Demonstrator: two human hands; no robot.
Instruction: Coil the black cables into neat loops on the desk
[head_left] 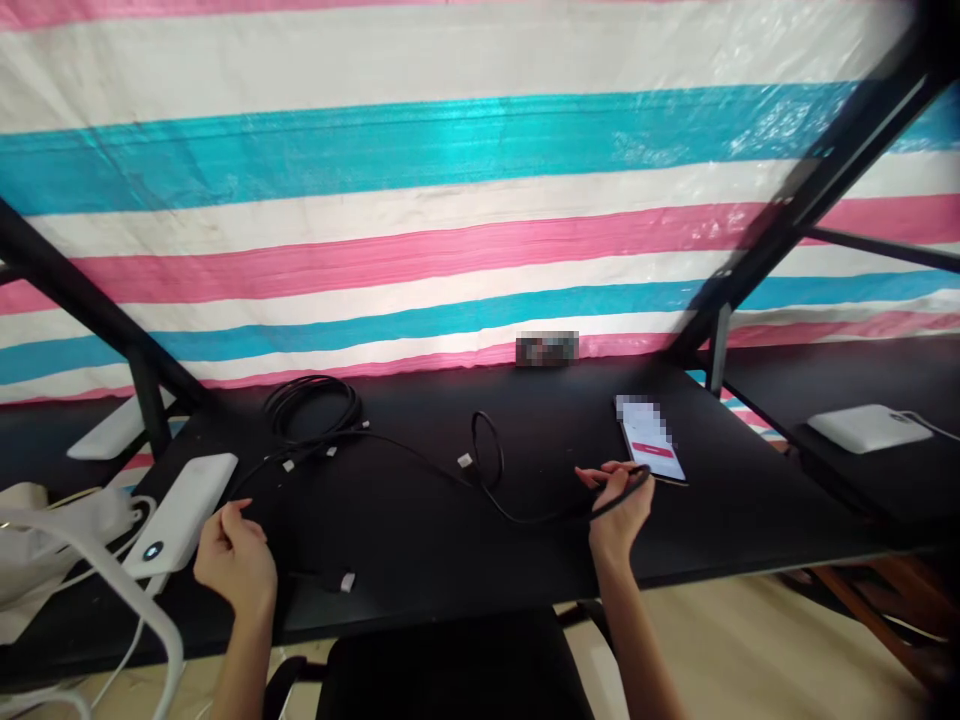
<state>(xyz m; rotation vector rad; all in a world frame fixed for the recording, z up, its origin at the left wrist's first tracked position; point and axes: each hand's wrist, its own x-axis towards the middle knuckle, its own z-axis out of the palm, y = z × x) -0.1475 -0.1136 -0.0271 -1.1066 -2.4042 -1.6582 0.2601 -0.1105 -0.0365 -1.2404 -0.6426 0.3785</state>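
Note:
My right hand (pixel 621 508) is closed around a black cable (pixel 517 518), which runs left across the table in a loose loop. A smartphone (pixel 651 445) with a lit screen lies just beyond that hand. My left hand (pixel 238 560) is curled closed beside a white power bank (pixel 187 510) with a small lit round display. Whatever its fingers hold, if anything, is hidden. Farther back lies a coil of black cable (pixel 315 405), with several light-coloured plugs around it. One more plug (pixel 347 581) rests near the front edge, right of my left hand.
White plugs and cords (pixel 82 530) crowd the left edge. A blurred-out small box (pixel 547 349) stands at the back of the black table (pixel 420 560). Slanted black metal legs (pixel 795 225) rise on both sides. Another white power bank (pixel 866 428) sits on the right-hand table.

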